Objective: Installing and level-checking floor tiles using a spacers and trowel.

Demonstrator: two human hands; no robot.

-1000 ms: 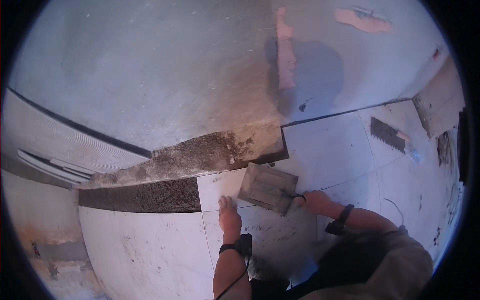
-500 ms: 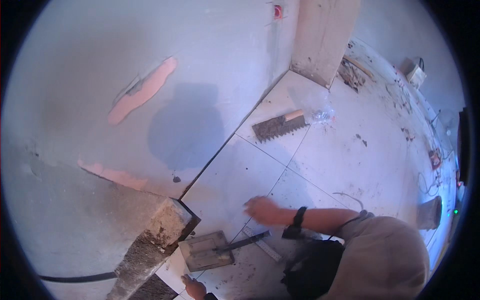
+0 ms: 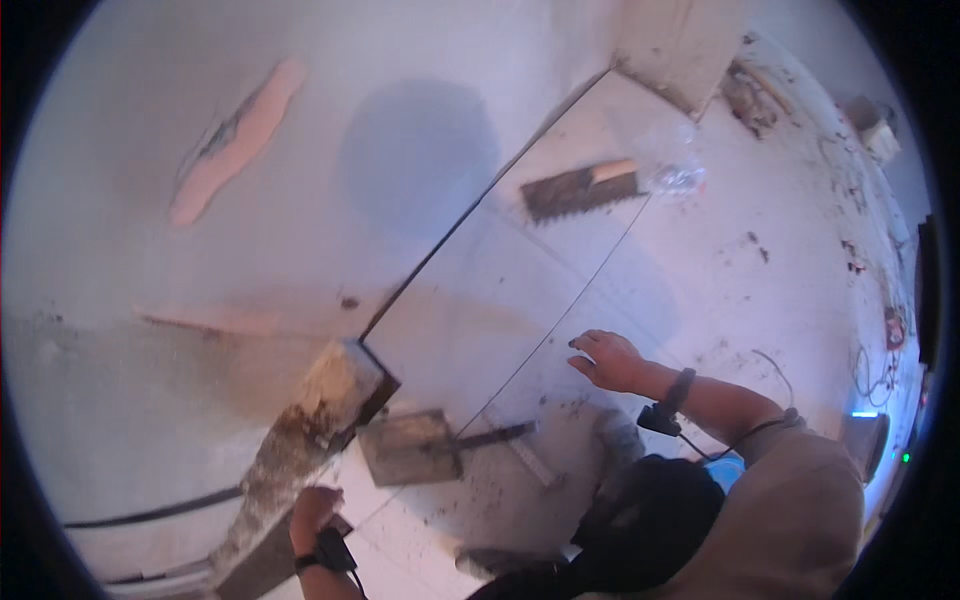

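My right hand (image 3: 607,358) hovers flat over a large pale floor tile (image 3: 520,300), fingers spread, holding nothing. My left hand (image 3: 315,510) rests low at the edge of a strip of grey mortar (image 3: 300,440), fingers curled; it is not plain whether it grips anything. Between the hands a square trowel (image 3: 408,447) lies on the tiles, its dark handle (image 3: 490,437) pointing right. Both wrists wear dark bands.
A notched trowel (image 3: 580,187) lies on the far tiles beside a crumpled clear plastic bag (image 3: 675,175). Bare screed (image 3: 200,250) with pinkish patches spreads to the left. A wall corner (image 3: 680,50) stands at the back. Debris and cables lie at the right.
The view has swung right and down. My right hand has let go of the square trowel's handle and moved right over the tile. The trowel now lies on the tiles.
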